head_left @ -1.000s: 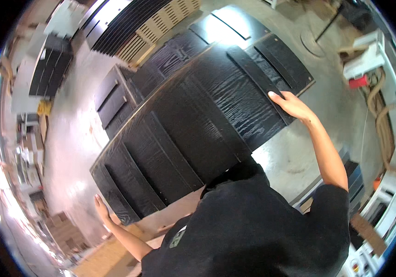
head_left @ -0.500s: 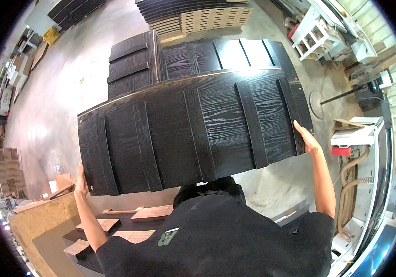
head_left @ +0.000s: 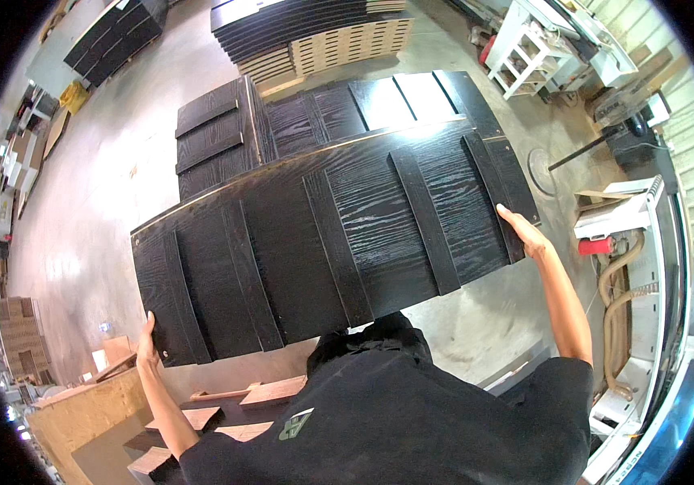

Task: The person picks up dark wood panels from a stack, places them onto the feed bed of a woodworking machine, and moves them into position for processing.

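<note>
I hold a long black wood-grain door panel (head_left: 331, 242) with raised panels, level in front of my chest. My left hand (head_left: 147, 339) grips its lower left corner. My right hand (head_left: 522, 233) grips its right end near the lower corner. Beyond the panel, a stack of the same black door panels (head_left: 298, 113) lies flat on the floor, partly hidden by the held one.
Further stacks of black panels on pale pallets (head_left: 315, 36) stand at the back, another (head_left: 112, 36) at the far left. A white machine with hoses (head_left: 630, 267) runs along the right. Wood offcuts (head_left: 217, 408) and a chipboard box (head_left: 80, 412) lie at lower left.
The held panel has swung from a steep diagonal to nearly level across my front, and the view has turned toward the stacks on the floor. Both hands keep their grip.
</note>
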`<state>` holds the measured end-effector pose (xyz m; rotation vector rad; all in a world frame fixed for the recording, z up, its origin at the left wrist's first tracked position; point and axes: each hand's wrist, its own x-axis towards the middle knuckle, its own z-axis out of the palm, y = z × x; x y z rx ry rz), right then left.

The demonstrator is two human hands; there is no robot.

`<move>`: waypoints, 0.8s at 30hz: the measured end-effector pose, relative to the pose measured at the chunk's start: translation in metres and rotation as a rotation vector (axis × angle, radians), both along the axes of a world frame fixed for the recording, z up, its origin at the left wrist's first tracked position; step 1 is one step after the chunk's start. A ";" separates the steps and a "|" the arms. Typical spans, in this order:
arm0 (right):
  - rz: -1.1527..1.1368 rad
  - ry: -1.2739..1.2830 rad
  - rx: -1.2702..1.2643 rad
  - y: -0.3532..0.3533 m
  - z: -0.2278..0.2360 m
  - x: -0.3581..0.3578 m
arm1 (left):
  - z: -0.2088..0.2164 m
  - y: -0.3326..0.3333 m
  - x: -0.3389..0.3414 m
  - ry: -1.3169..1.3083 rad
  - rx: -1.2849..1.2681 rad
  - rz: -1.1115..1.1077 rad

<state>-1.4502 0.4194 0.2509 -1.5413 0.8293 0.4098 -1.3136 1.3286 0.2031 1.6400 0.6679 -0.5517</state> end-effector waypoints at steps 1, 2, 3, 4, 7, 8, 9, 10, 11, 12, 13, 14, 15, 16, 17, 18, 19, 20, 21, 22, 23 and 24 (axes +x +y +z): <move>0.021 0.010 0.012 -0.003 -0.005 0.000 | 0.002 0.002 -0.001 0.013 0.001 0.005; 0.041 0.011 0.000 -0.006 -0.008 -0.001 | -0.001 0.004 -0.002 -0.006 0.006 0.004; 0.035 0.010 0.003 -0.009 -0.009 -0.001 | -0.002 0.004 -0.004 -0.007 0.009 -0.002; 0.065 0.023 -0.022 -0.010 -0.011 0.000 | -0.003 0.005 -0.005 -0.010 0.010 0.021; -0.003 -0.037 0.088 -0.007 -0.007 0.000 | -0.009 0.017 -0.010 -0.073 -0.030 0.020; -0.101 -0.106 0.223 -0.004 -0.004 0.003 | -0.012 0.025 -0.014 -0.094 -0.104 0.040; -0.103 -0.115 0.223 -0.009 -0.009 0.000 | -0.014 0.030 -0.011 -0.113 -0.181 0.051; -0.132 -0.092 0.282 -0.018 -0.017 -0.004 | -0.014 0.019 -0.012 -0.188 -0.132 -0.031; -0.159 -0.069 0.341 -0.023 -0.027 -0.007 | -0.015 0.014 -0.010 -0.186 -0.130 -0.039; -0.249 -0.122 0.367 -0.018 -0.038 -0.008 | -0.013 0.012 -0.008 -0.173 -0.125 -0.031; -0.252 -0.129 0.370 -0.017 -0.045 -0.009 | -0.011 0.010 -0.008 -0.157 -0.128 -0.023; -0.249 -0.149 0.430 -0.018 -0.052 -0.010 | -0.011 0.007 -0.008 -0.147 -0.131 -0.015; -0.244 -0.164 0.491 -0.014 -0.054 -0.008 | -0.010 0.007 -0.012 -0.139 -0.127 -0.004; -0.243 -0.171 0.503 -0.012 -0.051 -0.007 | -0.010 0.007 -0.012 -0.135 -0.123 -0.001; -0.246 -0.174 0.507 -0.013 -0.054 -0.005 | -0.010 0.006 -0.010 -0.128 -0.120 -0.001; -0.227 -0.166 0.527 -0.014 -0.052 -0.002 | -0.009 0.004 -0.009 -0.125 -0.120 0.002; -0.209 -0.158 0.547 -0.015 -0.051 -0.001 | -0.010 0.003 -0.008 -0.124 -0.119 -0.001; -0.211 -0.160 0.547 -0.013 -0.050 -0.002 | -0.010 0.004 -0.007 -0.123 -0.119 -0.003; -0.230 -0.152 0.549 -0.012 -0.050 -0.004 | -0.011 0.004 -0.008 -0.117 -0.119 -0.004; -0.250 -0.145 0.551 -0.010 -0.049 -0.005 | -0.014 0.002 -0.010 -0.114 -0.118 -0.006; -0.254 -0.154 0.553 -0.011 -0.051 -0.007 | -0.013 0.002 -0.008 -0.116 -0.122 -0.012; -0.251 -0.162 0.552 -0.013 -0.052 -0.007 | -0.015 0.001 -0.011 -0.114 -0.123 -0.012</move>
